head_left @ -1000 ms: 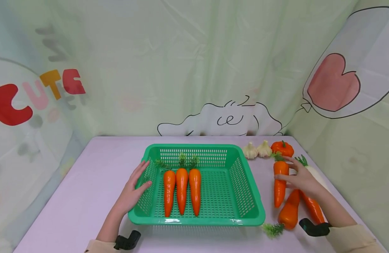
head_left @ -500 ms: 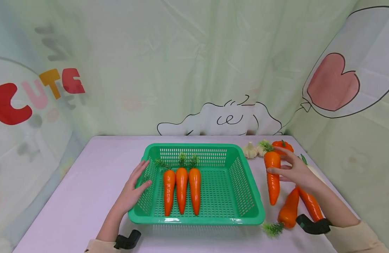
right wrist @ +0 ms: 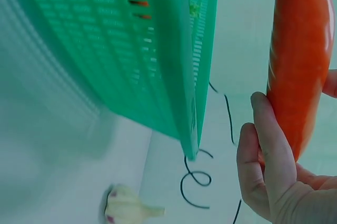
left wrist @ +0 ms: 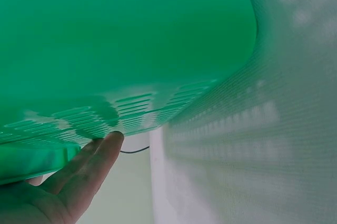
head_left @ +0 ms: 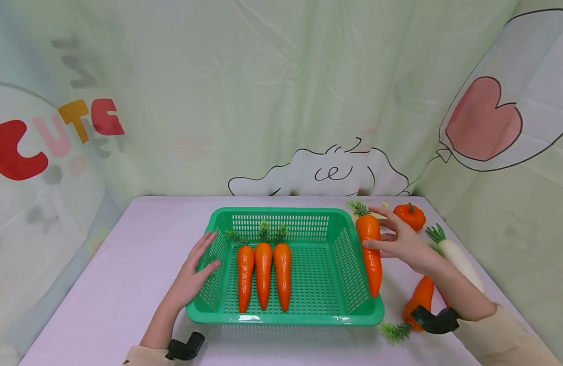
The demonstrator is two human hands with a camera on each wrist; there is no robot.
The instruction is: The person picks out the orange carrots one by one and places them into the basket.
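A green plastic basket (head_left: 286,319) stands mid-table with three carrots in it, a left one (head_left: 245,277), a middle one (head_left: 263,272) and a right one (head_left: 283,277), their leafy tops towards the back. My left hand (head_left: 193,277) rests at the basket's left rim, thumb and fingers spread. In the left wrist view, straight fingers (left wrist: 97,161) touch the basket's outer side. My right hand (head_left: 402,245) holds another carrot (head_left: 371,254) between thumb and fingers, above the basket's right rim. The right wrist view shows this carrot (right wrist: 299,50) beside the basket wall (right wrist: 105,50), apart from it.
On the table's right lie an orange pepper (head_left: 410,216), a white radish (head_left: 460,259) and another carrot (head_left: 418,300), partly behind my right arm. A garlic bulb (right wrist: 126,205) shows low in the right wrist view. A printed curtain (head_left: 263,101) hangs behind the table.
My right hand has lifted the carrot from the right side of the table and carried it left to the basket's right rim. My left hand has stayed in place.
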